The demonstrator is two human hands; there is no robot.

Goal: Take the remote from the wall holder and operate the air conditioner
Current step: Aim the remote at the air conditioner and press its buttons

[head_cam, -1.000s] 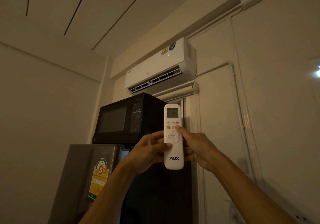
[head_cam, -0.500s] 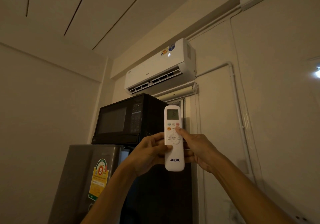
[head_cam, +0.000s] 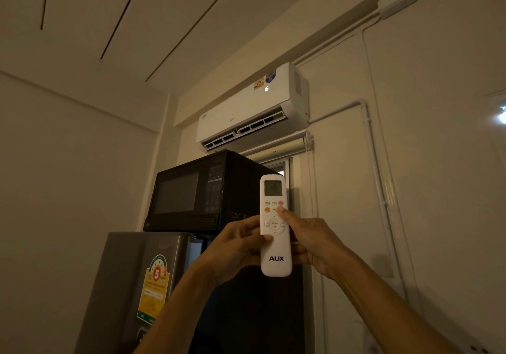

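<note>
Both your hands clamp the white remote (head_cam: pixel 275 227) upright: left hand (head_cam: pixel 235 246) wraps its left edge, right hand (head_cam: pixel 315 244) its right edge. Your right thumb (head_cam: pixel 287 216) presses its buttons, below the air conditioner (head_cam: pixel 246 109).

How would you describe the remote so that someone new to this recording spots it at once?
Start at the white air conditioner high on the wall, then drop past the black microwave standing on the grey fridge. In front of them, the left hand and the right hand hold up the remote: a slim white upright bar with a small screen, coloured buttons and "AUX" printed low.
</note>
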